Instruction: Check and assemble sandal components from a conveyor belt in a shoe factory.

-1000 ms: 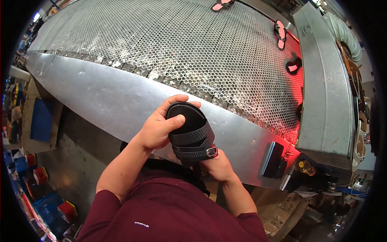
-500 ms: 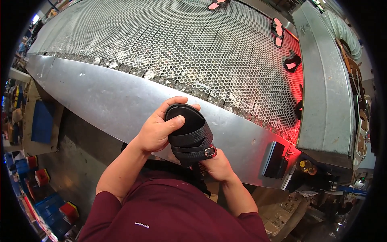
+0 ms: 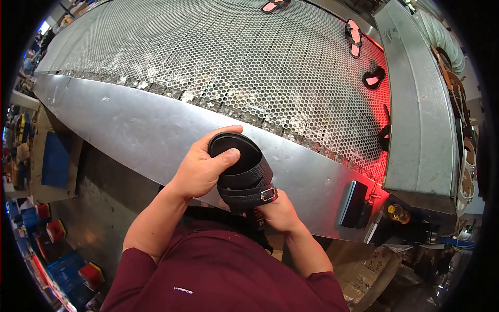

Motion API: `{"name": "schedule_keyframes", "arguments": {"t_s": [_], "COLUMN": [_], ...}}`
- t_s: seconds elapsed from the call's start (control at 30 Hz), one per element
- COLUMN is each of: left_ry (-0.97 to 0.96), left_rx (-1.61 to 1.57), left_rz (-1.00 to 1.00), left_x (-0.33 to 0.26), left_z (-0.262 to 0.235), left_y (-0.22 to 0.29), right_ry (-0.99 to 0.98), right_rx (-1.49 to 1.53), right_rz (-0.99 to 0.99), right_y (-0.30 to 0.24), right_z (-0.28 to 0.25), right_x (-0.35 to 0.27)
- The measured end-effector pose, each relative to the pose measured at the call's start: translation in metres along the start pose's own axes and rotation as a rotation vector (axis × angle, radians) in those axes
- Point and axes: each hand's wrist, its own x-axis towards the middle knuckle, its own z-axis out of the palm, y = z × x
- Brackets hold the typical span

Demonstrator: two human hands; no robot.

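A black sandal (image 3: pixel 245 174) with wide textured straps and a silver buckle (image 3: pixel 268 194) is held up in front of my body, over the metal ledge. Its toe end points away from me. My left hand (image 3: pixel 200 167) grips the toe end, thumb pressed on the insole and fingers around the outer edge. My right hand (image 3: pixel 279 212) is closed at the heel end, just below the buckle; its fingers are mostly hidden behind the sandal.
Beyond the metal ledge (image 3: pixel 130 125) lies a honeycomb-mesh conveyor (image 3: pixel 223 57). Sandal pieces (image 3: pixel 354 39) rest on its far right part, beside a grey metal housing (image 3: pixel 416 114) with red light under it. A dark flat device (image 3: pixel 354 204) and a bottle (image 3: pixel 397 213) are at the right.
The pieces on the conveyor have shifted slightly to the left and away. The sandal has moved a little to the left, with both hands keeping their hold on it.
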Motion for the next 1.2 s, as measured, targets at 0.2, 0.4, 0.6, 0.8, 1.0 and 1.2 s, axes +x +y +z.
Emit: {"name": "schedule_keyframes", "arguments": {"t_s": [0.2,0.4,0.6,0.8,1.0,1.2], "left_ry": [0.080,0.094,0.112,0.230,0.232,0.173], "left_rx": [0.055,0.002,-0.246,0.233,0.150,0.147], "left_rz": [0.041,0.032,0.036,0.033,0.118,0.094], "left_x": [-0.002,0.001,-0.007,-0.016,-0.019,-0.017], "left_z": [0.012,0.014,0.006,0.006,0.008,0.008], "left_y": [0.002,-0.005,-0.026,-0.013,-0.020,-0.005], "right_ry": [0.036,0.043,0.020,-0.002,-0.027,-0.039], "right_rx": [-0.086,-0.044,-0.038,-0.067,-0.080,-0.136], "right_rz": [0.035,0.001,-0.018,-0.015,-0.006,-0.041], "right_y": [0.005,-0.001,0.002,-0.001,-0.002,-0.004], "right_z": [-0.008,-0.007,-0.023,-0.023,-0.025,-0.032], "right_x": [-0.001,-0.005,-0.006,-0.007,-0.010,-0.016]}}
